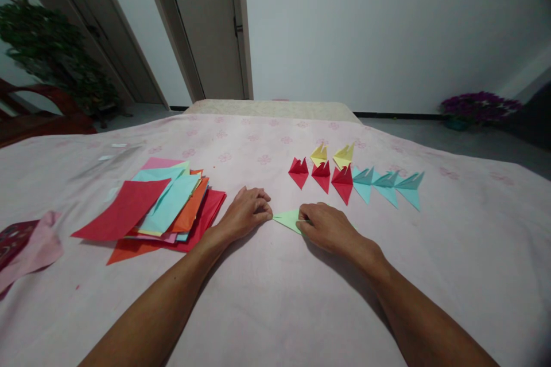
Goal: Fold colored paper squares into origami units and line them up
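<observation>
A light green folded paper (287,218) lies on the pink cloth between my hands, its narrow point toward the left. My left hand (248,211), fingers curled together, pinches that left tip. My right hand (325,225) is closed on the paper's right part and hides much of it. Behind my right hand stand folded paper birds: a row of red ones (321,175) and light blue ones (385,183), with two yellow ones (319,153) behind the red.
Left of my left hand lies a loose stack of coloured paper sheets (172,200). A pink and dark red cloth item (32,246) rests at the far left. The flowered tablecloth (275,309) has small white strips at its back left.
</observation>
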### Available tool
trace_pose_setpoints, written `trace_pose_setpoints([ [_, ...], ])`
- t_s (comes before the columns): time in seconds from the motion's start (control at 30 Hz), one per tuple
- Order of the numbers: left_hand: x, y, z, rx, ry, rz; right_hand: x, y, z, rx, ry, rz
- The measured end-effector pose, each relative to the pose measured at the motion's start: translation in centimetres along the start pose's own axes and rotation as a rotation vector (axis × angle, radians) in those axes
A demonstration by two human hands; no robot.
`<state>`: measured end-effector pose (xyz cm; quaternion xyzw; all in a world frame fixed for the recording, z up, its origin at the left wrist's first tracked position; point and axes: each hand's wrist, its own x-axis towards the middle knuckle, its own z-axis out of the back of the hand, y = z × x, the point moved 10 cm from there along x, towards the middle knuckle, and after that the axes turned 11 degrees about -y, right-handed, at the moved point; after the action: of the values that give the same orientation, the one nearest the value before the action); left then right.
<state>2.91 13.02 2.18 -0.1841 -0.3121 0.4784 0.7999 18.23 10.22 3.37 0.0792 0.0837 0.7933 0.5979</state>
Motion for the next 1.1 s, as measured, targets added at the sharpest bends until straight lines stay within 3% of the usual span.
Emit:
trace_pose_setpoints([
  [0.23, -0.04, -0.77, 0.43, 0.031, 0.002, 0.000, -0.06, 0.02, -0.11, 0.016, 0.002, 0.027],
  [1.1, 0.05, -0.06, -0.13, 0.079, -0.039, 0.007, 0.02, -0.55, 0.36, 0.046, -0.019, 0.034],
])
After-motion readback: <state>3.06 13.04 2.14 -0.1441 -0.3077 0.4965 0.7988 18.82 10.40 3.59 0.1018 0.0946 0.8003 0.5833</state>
